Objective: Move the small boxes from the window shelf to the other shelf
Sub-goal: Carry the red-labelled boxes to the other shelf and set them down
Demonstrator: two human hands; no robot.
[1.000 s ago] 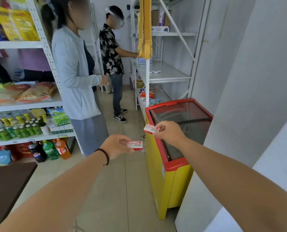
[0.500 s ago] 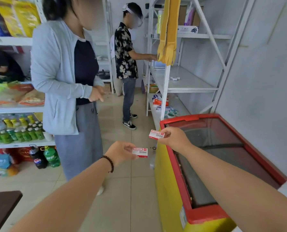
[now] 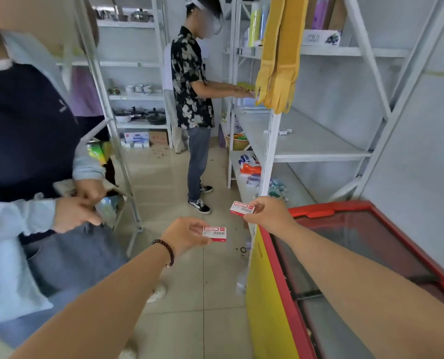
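My left hand [image 3: 184,235] pinches a small red-and-white box [image 3: 214,233] with a barcode, held out over the tiled floor. My right hand [image 3: 268,213] grips a second small red-and-white box [image 3: 241,208] a little higher and to the right, near the corner of the freezer. Ahead on the right stands a white metal shelf [image 3: 314,149]; a few small white boxes [image 3: 284,131] lie on its middle board.
A red-and-yellow chest freezer [image 3: 275,294] fills the lower right. One person in a light blue cardigan [image 3: 13,229] stands close on my left. Another in a patterned shirt [image 3: 192,81] works at the shelf ahead. Yellow gloves [image 3: 277,60] hang from the shelf post.
I have walked forward along the aisle: the freezer, the shelf and both people are nearer. Both hands keep their boxes held out in front.
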